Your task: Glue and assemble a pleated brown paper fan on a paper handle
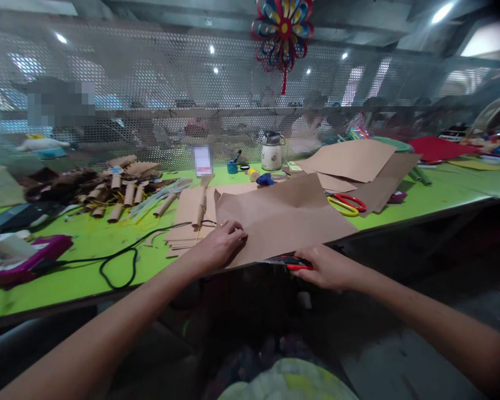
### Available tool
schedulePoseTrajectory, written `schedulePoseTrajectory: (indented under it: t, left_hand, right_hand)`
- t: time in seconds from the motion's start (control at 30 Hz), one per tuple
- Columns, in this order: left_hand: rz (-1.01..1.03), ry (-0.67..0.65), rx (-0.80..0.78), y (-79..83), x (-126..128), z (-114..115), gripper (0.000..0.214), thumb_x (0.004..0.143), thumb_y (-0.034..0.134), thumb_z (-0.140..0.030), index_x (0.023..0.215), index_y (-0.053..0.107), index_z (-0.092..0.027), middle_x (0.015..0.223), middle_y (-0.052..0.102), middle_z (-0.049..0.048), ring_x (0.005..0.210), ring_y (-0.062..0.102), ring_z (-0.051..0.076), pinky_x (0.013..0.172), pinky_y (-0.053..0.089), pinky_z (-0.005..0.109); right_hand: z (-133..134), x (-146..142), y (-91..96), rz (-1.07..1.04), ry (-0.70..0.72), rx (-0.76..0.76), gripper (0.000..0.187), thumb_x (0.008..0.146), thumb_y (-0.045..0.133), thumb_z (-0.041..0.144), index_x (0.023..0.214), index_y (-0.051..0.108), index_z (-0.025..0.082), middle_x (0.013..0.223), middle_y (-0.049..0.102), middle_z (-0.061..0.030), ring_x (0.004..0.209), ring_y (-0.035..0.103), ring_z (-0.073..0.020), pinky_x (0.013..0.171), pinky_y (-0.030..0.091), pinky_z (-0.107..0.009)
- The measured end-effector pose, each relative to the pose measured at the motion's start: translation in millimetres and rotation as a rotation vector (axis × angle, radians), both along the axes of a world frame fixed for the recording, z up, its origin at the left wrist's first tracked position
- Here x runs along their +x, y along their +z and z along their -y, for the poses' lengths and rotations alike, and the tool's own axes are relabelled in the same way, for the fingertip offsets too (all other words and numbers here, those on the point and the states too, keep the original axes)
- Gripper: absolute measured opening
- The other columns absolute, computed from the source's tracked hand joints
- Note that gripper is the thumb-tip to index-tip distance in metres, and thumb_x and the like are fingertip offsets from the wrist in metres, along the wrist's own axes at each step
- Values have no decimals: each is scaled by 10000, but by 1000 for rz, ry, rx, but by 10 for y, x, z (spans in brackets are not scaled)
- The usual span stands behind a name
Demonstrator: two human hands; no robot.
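Note:
A large sheet of brown kraft paper lies bent on the bench, its near edge reaching the front of the table. My left hand is closed on the left side of this sheet, fingers curled over it. In my right hand is a pair of red-and-black scissors; their blades lie along the sheet's near edge, partly hidden by it. Beneath and to the left sits a stack of brown paper, with a paper tube on top.
Yellow- and red-handled scissors rest to the right, near more brown sheets. At left are several small paper tubes, a black cord and a purple tray. A white jug stands behind, before a perforated screen.

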State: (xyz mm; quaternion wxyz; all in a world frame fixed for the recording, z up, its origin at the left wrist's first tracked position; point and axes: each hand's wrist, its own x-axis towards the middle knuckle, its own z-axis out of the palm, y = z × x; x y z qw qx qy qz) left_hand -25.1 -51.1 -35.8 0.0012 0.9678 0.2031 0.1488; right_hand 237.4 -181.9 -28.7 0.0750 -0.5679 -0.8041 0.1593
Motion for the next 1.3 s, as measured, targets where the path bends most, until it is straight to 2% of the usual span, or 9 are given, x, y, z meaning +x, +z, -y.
schedulePoseTrajectory:
  t: [0.27, 0.5, 0.63, 0.8, 1.03, 1.3]
  left_hand:
    - [64, -4, -67, -9, 11, -22, 306, 955, 351, -272, 1039, 618, -147, 1038, 541, 124, 919, 539, 191, 828, 452, 343]
    - [57, -33, -335, 119, -57, -189, 261, 887, 500, -326, 1035, 660, -183, 1062, 561, 94, 851, 594, 158, 811, 485, 305]
    - [61, -53, -400, 124, -85, -249, 259, 876, 519, -309, 1056, 660, -187, 1095, 559, 106, 895, 604, 167, 845, 486, 322]
    - [65, -46, -393, 114, -94, -205, 273, 891, 498, -297, 1067, 663, -170, 1109, 555, 124, 919, 600, 173, 861, 486, 324]
    - [98, -42, -366, 93, -91, -164, 277, 896, 488, -291, 1083, 660, -181, 1103, 560, 118, 927, 596, 174, 864, 487, 321]
    - [56, -23, -363, 107, -85, -155, 278, 897, 472, -233, 1098, 654, -172, 1112, 551, 117, 898, 603, 157, 858, 482, 312]
  right_hand:
    - [84, 68, 50, 19, -16, -40, 205, 855, 524, 329, 838, 612, 145, 714, 647, -77, 610, 574, -163, 539, 322, -224]
    - [16, -50, -10, 84, -7, 26, 223, 865, 507, 348, 866, 620, 156, 781, 679, -95, 691, 614, -201, 584, 327, -246]
    - [-7, -138, -60, 66, 1, 55, 237, 876, 492, 358, 882, 622, 159, 783, 683, -91, 701, 620, -203, 582, 318, -248]
    - [-3, -191, -83, 23, -6, 72, 224, 869, 502, 355, 839, 602, 157, 747, 671, -81, 675, 611, -192, 577, 315, -245]
    - [66, -106, -50, 20, 5, 15, 224, 862, 515, 354, 830, 602, 149, 753, 662, -86, 663, 594, -180, 581, 333, -237]
    - [-22, -289, -99, -73, -6, 35, 220, 869, 502, 356, 900, 617, 172, 774, 674, -66, 662, 595, -172, 571, 329, -231]
